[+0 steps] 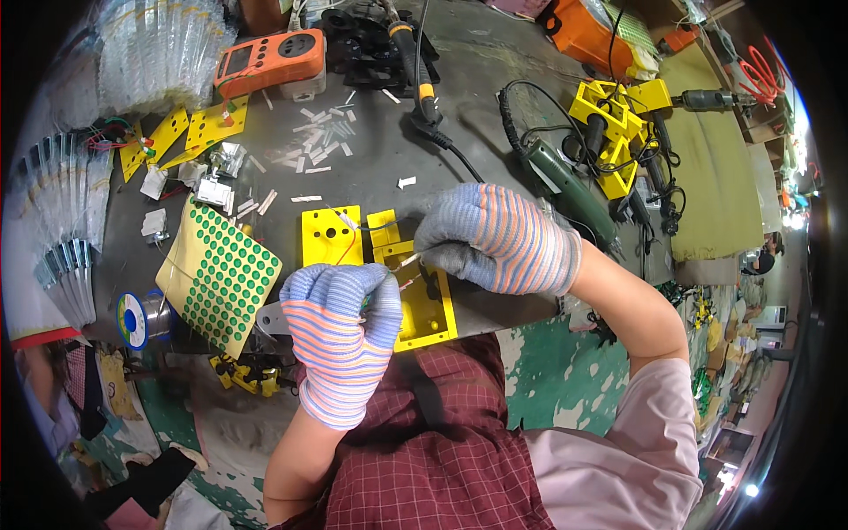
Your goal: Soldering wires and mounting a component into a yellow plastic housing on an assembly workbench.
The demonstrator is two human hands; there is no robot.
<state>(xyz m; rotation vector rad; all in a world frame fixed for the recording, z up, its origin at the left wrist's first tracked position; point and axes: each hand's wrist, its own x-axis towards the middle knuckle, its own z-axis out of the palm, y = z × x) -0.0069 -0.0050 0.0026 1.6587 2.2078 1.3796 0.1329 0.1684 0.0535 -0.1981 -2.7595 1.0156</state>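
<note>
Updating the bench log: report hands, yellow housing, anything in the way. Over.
Right hand pinching slim pale piece. Left hand curled, grip unclear. Yellow housing open-faced, partly hidden by hands.

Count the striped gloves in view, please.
2: one glove on the left hand, at the left of the yellow box; the other glove on the right hand, near its far right corner.

The left hand [343,340] hides part of the yellow box [442,334] — the right hand's [502,240] pale sliver [406,262] is too small to identify.
</note>
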